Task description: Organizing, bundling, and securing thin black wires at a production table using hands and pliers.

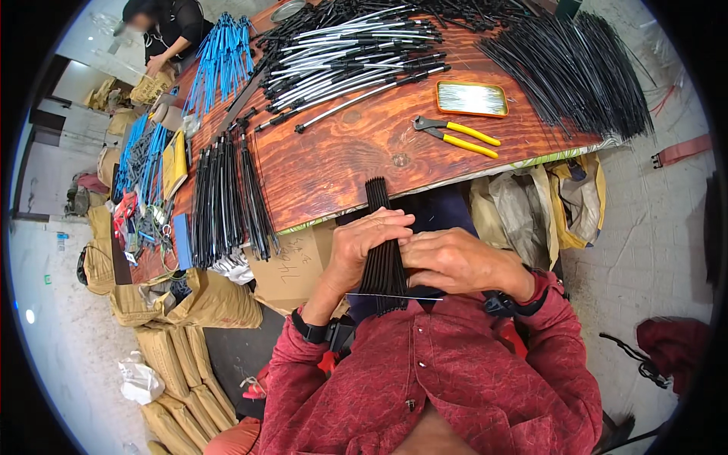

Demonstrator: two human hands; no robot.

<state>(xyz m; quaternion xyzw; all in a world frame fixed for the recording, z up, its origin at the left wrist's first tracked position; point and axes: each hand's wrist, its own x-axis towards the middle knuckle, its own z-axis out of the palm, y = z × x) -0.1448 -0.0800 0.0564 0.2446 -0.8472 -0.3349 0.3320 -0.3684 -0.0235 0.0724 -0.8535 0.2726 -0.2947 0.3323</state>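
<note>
Over my lap, just off the table's front edge, a flat fan of thin black rods (384, 269) is held between both hands. My left hand (369, 236) is closed over its left side, fingers lying across the top. Curled fingers of my right hand (459, 262) press against its right side; the fingertips are partly hidden. A thin pale wire (417, 297) runs crosswise at the near, wider end of the rods, jutting out to the right. Whether it passes through them or only lies across, I cannot tell.
On the wooden table (341, 178) lie yellow-handled end cutters (469, 145), an orange-rimmed tray (474, 114) of fine wires, silver-and-black rods (349, 57), black rod bundles (224, 201) and black strands (576, 72). Sacks (519, 205) hang below its edge. Another person (178, 30) works at far left.
</note>
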